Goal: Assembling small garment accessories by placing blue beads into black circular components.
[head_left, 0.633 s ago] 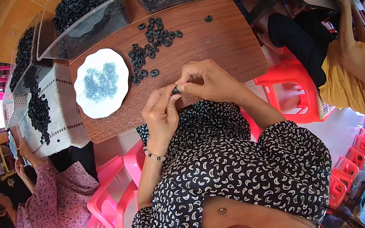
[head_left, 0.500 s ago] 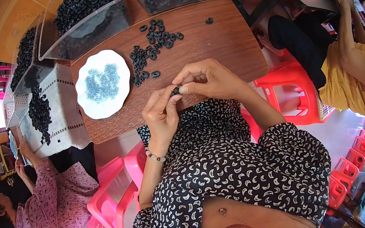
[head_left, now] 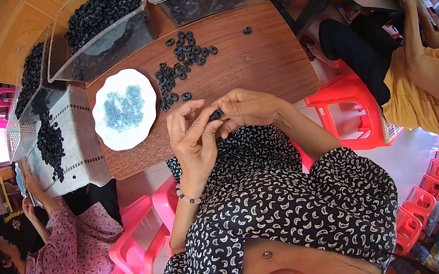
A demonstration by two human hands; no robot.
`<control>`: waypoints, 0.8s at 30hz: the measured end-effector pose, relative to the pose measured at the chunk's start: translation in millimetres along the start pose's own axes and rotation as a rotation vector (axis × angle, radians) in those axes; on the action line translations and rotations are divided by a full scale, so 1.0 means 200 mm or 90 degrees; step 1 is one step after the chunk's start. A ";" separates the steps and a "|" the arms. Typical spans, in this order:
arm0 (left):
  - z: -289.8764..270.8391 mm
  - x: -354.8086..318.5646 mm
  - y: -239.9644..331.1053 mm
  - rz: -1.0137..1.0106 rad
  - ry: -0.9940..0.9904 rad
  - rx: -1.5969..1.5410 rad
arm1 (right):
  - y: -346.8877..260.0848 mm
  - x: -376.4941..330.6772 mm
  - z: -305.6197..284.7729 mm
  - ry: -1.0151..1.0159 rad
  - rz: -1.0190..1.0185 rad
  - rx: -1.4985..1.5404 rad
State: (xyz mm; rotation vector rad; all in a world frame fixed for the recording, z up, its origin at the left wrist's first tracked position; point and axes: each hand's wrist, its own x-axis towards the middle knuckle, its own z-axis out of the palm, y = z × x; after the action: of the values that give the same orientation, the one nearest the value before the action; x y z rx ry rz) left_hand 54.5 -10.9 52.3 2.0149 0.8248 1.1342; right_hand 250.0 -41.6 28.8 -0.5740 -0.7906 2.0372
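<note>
Between my two hands, over the near edge of the brown table (head_left: 255, 71), is a small black ring-like part (head_left: 216, 114). My left hand (head_left: 194, 143) pinches it between thumb and fingers, with the other fingers raised. My right hand (head_left: 252, 108) closes on its other side with thumb and fingertips; part of it is hidden behind the fingers. Beyond my hands lies a loose group of the same black parts (head_left: 181, 67). To their left, a white scalloped plate (head_left: 143, 127) carries many tiny bluish-grey pieces.
Clear plastic bins (head_left: 102, 47) heaped with black parts stand along the far side. A single part (head_left: 247, 30) lies apart at the right. A person in pink (head_left: 73, 250) sits at a cloth-covered table on the left, a person in yellow (head_left: 424, 88) on the right. Red stool (head_left: 347, 114) nearby.
My hands have turned a little and drawn slightly nearer to my body, with the black part still between them. The left fingers have spread upward. The view has shifted slightly.
</note>
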 end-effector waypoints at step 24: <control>0.02 0.01 0.01 0.063 0.002 0.107 | 0.09 0.04 -0.01 0.037 -0.034 0.095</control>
State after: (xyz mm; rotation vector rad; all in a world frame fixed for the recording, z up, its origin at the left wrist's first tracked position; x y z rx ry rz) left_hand 58.9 -12.0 53.7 2.2144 0.8542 1.1555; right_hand 236.8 -41.4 13.5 -0.5190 -0.6068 2.0014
